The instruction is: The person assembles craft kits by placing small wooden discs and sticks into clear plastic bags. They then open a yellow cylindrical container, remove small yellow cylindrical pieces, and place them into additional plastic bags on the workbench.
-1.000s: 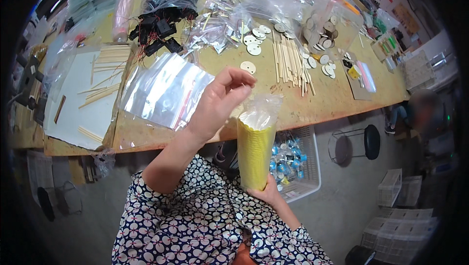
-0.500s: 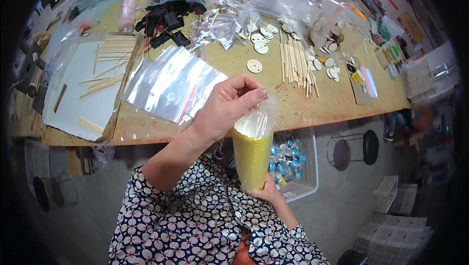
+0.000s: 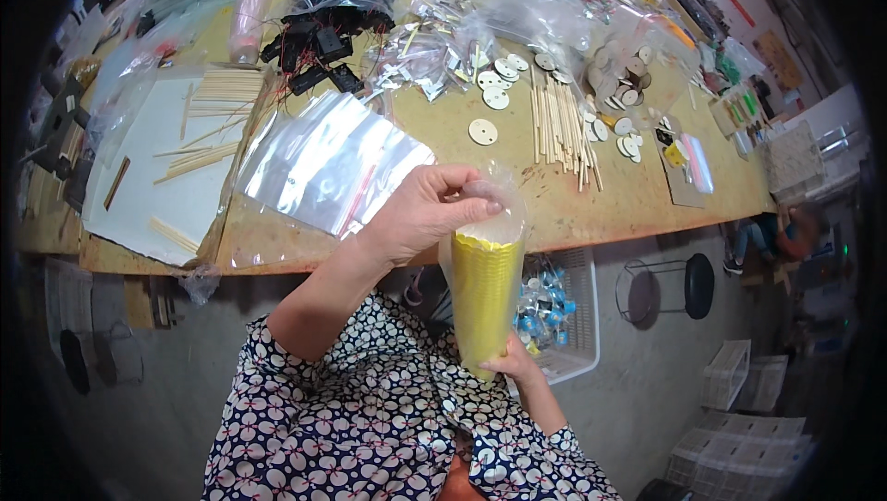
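I recorded a wide, tan-topped worktable [image 3: 591, 215]. Toward its left I found a flat white board with brown edges [image 3: 134, 215], bearing thin, pale wooden sticks [image 3: 226, 90]. Just right of that board lay flat, clear plastic bags with pinkish-red lines [image 3: 314, 164]; behind them I noted a heap of black plastic cases with red wires [image 3: 328, 41]. A round, pale disc with small holes [image 3: 481, 135] lay left of a group of straight, pale wooden rods [image 3: 551, 122]. Below the table I logged a white, perforated plastic basket [image 3: 583, 307] holding small blue pieces [image 3: 543, 314] and, to its right, a stool with a round black seat [image 3: 699, 286].
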A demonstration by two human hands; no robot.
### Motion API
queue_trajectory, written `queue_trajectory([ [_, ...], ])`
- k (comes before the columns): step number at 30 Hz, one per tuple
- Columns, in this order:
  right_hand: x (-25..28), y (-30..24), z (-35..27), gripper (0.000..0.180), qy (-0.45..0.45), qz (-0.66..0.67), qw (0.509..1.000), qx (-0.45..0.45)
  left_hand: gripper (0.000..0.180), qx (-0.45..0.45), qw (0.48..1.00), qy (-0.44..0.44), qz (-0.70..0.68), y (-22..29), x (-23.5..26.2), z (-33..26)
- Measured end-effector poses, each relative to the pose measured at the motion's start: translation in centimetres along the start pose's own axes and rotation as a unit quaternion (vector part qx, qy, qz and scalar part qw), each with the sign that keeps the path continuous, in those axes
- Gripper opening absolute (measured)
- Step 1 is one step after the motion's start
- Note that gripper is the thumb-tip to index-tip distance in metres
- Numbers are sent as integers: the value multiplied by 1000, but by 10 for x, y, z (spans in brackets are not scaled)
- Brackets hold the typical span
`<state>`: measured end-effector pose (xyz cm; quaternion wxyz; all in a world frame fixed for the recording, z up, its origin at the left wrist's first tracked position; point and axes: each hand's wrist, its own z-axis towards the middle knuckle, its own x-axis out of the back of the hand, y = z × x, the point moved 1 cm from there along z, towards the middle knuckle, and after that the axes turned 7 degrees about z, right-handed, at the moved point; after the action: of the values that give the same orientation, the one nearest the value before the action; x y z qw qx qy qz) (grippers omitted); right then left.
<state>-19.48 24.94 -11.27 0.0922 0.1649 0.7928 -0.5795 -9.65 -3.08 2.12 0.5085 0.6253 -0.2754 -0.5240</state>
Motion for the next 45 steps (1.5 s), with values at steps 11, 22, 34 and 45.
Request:
queue_trajectory([
  [11,-54,-171,42,51,201,-263,862,385,8,-205,880,116,413,68,-40,21],
  [22,-64,-261,86,33,270,-539,607,517,26,-200,952,81,217,66,-27,70],
  [34,-73,-238,158,40,251,-559,648,452,29,-234,946,163,153,26,44,86],
  [45,-56,-216,180,47,249,-408,787,390,27,-178,942,266,103,19,40,85],
])
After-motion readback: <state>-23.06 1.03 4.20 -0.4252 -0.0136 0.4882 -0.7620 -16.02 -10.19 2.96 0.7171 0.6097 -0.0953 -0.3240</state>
